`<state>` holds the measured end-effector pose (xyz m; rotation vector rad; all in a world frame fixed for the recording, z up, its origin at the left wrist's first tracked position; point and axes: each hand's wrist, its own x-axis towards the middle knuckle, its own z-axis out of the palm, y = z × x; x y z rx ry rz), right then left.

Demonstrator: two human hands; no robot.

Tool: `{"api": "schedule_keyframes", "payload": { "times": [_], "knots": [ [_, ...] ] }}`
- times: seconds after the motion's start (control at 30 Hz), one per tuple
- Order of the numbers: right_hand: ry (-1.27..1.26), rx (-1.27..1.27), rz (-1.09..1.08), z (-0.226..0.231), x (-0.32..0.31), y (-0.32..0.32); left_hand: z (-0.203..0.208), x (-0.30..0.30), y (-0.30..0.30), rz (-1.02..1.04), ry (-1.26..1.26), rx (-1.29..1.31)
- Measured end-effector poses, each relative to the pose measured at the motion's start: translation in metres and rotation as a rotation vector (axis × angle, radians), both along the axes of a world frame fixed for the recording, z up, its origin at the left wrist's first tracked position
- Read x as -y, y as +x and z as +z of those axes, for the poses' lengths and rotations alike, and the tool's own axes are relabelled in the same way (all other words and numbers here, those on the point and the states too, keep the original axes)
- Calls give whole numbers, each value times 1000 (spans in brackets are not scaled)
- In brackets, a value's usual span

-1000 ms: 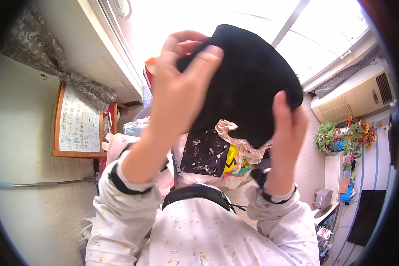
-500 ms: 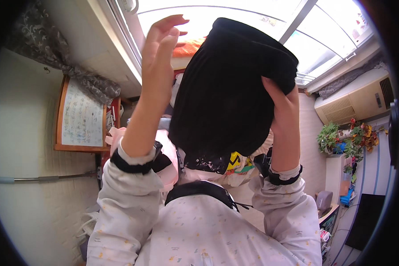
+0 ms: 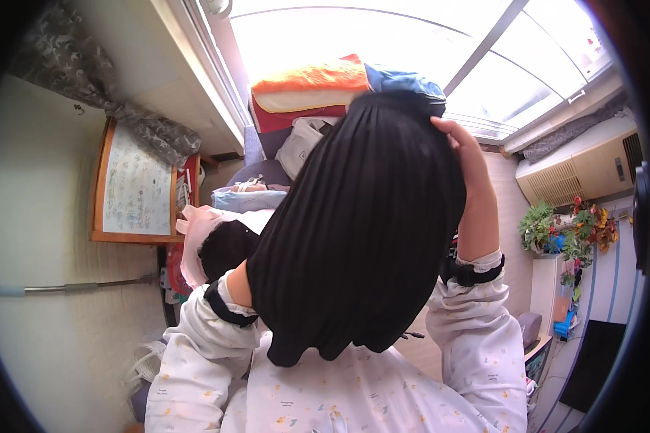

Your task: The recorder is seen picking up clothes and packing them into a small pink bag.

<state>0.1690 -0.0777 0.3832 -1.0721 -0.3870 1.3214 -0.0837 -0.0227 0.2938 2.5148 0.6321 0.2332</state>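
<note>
A black pleated skirt [image 3: 361, 224] hangs in front of me, its gathered waistband at the top and its wavy hem over my lap. At the upper right edge my right hand [image 3: 472, 162] grips it near the waistband, the thumb tip on the near side and the other fingers behind the cloth. Only the wrist of my left hand [image 3: 240, 289] shows, at the skirt's lower left edge. That hand and its fingers are hidden by the fabric.
Behind the skirt, folded orange [image 3: 314, 78] and blue cloths [image 3: 406, 81] lie stacked below the window. A pink bag [image 3: 192, 242] with something black in it stands at left, near a framed whiteboard [image 3: 136, 184]. Potted plants [image 3: 538, 224] are at right.
The skirt has come down and nearer, its pleats now hanging toward my lap. My left hand, raised and free of it before, has dropped behind the cloth. My right hand still grips the upper right.
</note>
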Motion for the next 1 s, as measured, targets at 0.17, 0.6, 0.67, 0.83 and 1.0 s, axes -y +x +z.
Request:
{"api": "schedule_keyframes", "payload": {
  "times": [0.17,0.6,0.67,0.83,1.0],
  "knots": [
    [245,339,107,-72,-11,-8,27,9,-43,91,271,-231],
    [676,-376,634,-59,50,-92,69,-28,-79,1040,-670,-749],
    [585,-176,373,-47,59,-96,56,-25,-78,1143,-979,-794],
    [369,319,220,-52,36,-93,62,10,-51,832,324,-601],
    [192,528,238,-45,29,-75,43,-16,-87,349,109,-683]
  ]
}}
